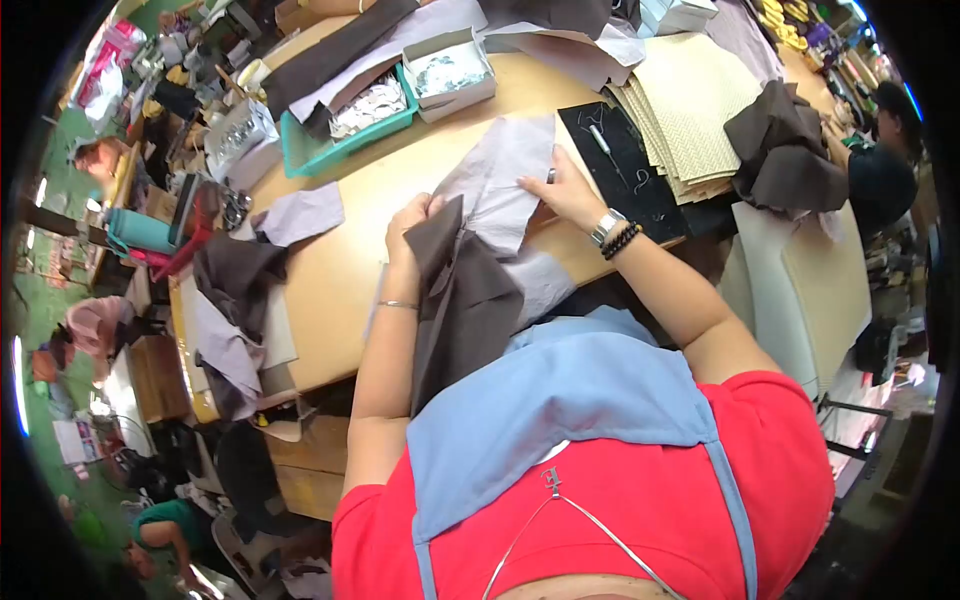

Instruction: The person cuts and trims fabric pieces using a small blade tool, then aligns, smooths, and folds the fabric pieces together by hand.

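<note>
Between my hands is a piece of fabric [495, 185], pale lilac on one face and dark brown on the other. My left hand [412, 222] grips its left side, fingers curled at the folded brown edge. At the upper right, my right hand [565, 190] pinches the pale side between thumb and fingers. The brown part [465, 300] hangs down over the table edge toward my blue apron [560, 390]. Just right of my right hand, a thin tool with a white handle [600, 140] lies on a black mat [650, 190].
A teal tray [300, 158] and a white box [487, 85] with small pale pieces stand at the back of the wooden table [330, 300]. Stacked cream sheets [700, 90] lie at right, beside crumpled brown fabric [785, 145]. More fabric [240, 290] hangs at left. Other people sit nearby.
</note>
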A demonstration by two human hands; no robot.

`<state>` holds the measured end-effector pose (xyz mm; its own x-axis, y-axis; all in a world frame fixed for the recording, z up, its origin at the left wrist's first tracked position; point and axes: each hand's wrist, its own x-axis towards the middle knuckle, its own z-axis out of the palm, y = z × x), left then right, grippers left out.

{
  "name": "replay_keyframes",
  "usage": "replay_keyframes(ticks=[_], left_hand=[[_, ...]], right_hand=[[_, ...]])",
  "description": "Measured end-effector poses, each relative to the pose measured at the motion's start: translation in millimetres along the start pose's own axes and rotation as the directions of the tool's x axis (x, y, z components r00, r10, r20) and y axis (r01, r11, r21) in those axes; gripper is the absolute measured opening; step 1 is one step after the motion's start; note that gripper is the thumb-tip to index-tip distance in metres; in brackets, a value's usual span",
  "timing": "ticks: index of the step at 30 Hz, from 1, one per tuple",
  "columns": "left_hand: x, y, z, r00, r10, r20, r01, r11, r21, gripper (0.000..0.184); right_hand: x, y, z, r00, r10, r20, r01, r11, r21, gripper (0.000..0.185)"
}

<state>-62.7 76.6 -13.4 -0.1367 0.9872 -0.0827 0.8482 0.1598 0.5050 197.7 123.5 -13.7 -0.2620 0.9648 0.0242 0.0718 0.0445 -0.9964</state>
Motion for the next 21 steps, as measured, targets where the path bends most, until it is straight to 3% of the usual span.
replay_keyframes(ticks=[1, 2, 4, 7, 8, 9, 11, 12, 15, 16, 21], left_hand=[[-11.8, 16.3, 8.1, 0.981, -0.012, -0.194, -0.007, 0.996, -0.094, 0.038], [-8.2, 16.8, 10.9, 0.978, 0.003, -0.210, -0.010, 0.999, -0.034, 0.035], [-9.9, 16.6, 12.8, 0.959, 0.062, -0.275, -0.061, 0.998, 0.015, 0.028], [-19.6, 21.6, 11.2, 0.872, 0.231, -0.432, -0.226, 0.972, 0.065, 0.019], [-17.8, 22.7, 11.6, 0.823, 0.303, -0.481, -0.275, 0.953, 0.130, 0.017], [-17.1, 22.7, 10.6, 0.764, 0.378, -0.522, -0.321, 0.926, 0.200, 0.015], [-18.5, 23.3, 6.8, 0.720, 0.525, -0.455, -0.519, 0.842, 0.150, 0.017], [-18.5, 24.1, 5.0, 0.681, 0.595, -0.425, -0.611, 0.783, 0.118, 0.019], [-33.2, 32.9, 9.2, 0.830, 0.517, -0.208, -0.546, 0.830, -0.114, 0.029], [-38.8, 36.3, 7.7, 0.920, 0.386, -0.068, -0.391, 0.914, -0.107, 0.044], [-47.7, 39.7, 13.1, 0.966, 0.252, -0.048, -0.245, 0.962, 0.121, 0.075]], right_hand=[[-5.7, 1.8, -6.2, 0.991, -0.099, -0.093, 0.099, 0.995, -0.012, 0.057], [-10.4, 3.4, -11.1, 0.960, -0.255, -0.117, 0.217, 0.939, -0.267, 0.059], [-24.3, -11.2, -12.3, 0.832, -0.554, -0.036, 0.382, 0.618, -0.687, 0.064], [-48.3, -32.9, 10.0, 0.756, -0.602, 0.258, 0.546, 0.361, -0.756, 0.061], [-49.8, -37.3, 15.9, 0.756, -0.558, 0.341, 0.626, 0.465, -0.626, 0.051], [-51.6, -31.6, 20.9, 0.794, -0.433, 0.426, 0.605, 0.499, -0.621, 0.046], [-55.6, -14.3, 26.6, 0.806, -0.163, 0.570, 0.554, 0.549, -0.626, 0.038], [-57.9, -10.1, 26.2, 0.804, -0.233, 0.547, 0.578, 0.517, -0.631, 0.030], [-62.2, -3.3, 20.0, 0.745, -0.322, 0.584, 0.663, 0.446, -0.601, 0.028], [-64.8, -2.2, 18.1, 0.740, -0.337, 0.582, 0.669, 0.452, -0.590, 0.027], [-70.8, -6.3, -4.2, 0.743, -0.358, 0.565, 0.661, 0.522, -0.539, 0.021]])
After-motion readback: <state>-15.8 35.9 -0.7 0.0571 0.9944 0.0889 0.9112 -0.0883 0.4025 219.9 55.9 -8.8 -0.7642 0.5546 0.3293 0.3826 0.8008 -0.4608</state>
